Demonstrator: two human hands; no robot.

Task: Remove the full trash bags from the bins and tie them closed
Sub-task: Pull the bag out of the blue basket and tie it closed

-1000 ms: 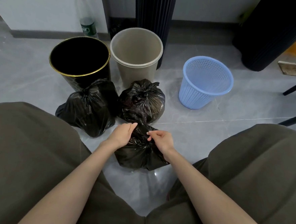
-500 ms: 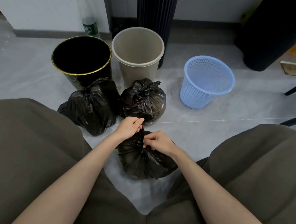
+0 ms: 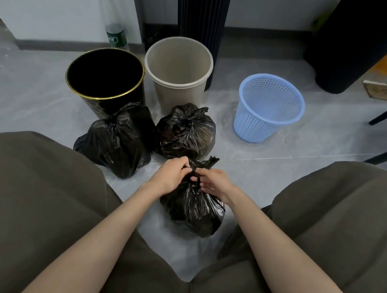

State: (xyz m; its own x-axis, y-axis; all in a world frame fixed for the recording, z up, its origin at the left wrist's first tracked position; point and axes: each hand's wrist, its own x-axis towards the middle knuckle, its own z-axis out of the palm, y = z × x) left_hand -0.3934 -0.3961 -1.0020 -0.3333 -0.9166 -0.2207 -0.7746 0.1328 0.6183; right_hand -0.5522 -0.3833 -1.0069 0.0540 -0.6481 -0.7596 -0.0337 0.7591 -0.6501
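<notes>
A full black trash bag (image 3: 194,209) sits on the grey floor between my knees. My left hand (image 3: 171,175) and my right hand (image 3: 215,182) both pinch its gathered neck, and a twisted end (image 3: 212,161) of plastic sticks up behind them. Two other black bags lie beyond it with knotted tops, one on the left (image 3: 117,138) and one in the middle (image 3: 186,132). Behind them stand three bins with no bags in them: a black bin with a gold rim (image 3: 106,76), a beige bin (image 3: 178,76) and a blue mesh basket (image 3: 268,108).
My knees in olive trousers (image 3: 31,192) frame the floor on both sides. A plastic bottle (image 3: 113,21) stands by the wall at the back left. Dark ribbed columns (image 3: 202,19) rise behind the bins, and black chair legs (image 3: 385,134) reach in at the right.
The bag has shifted a little toward me and to the right. Both hands closed in on its neck, and a twisted end of plastic now stands up behind my fingers.
</notes>
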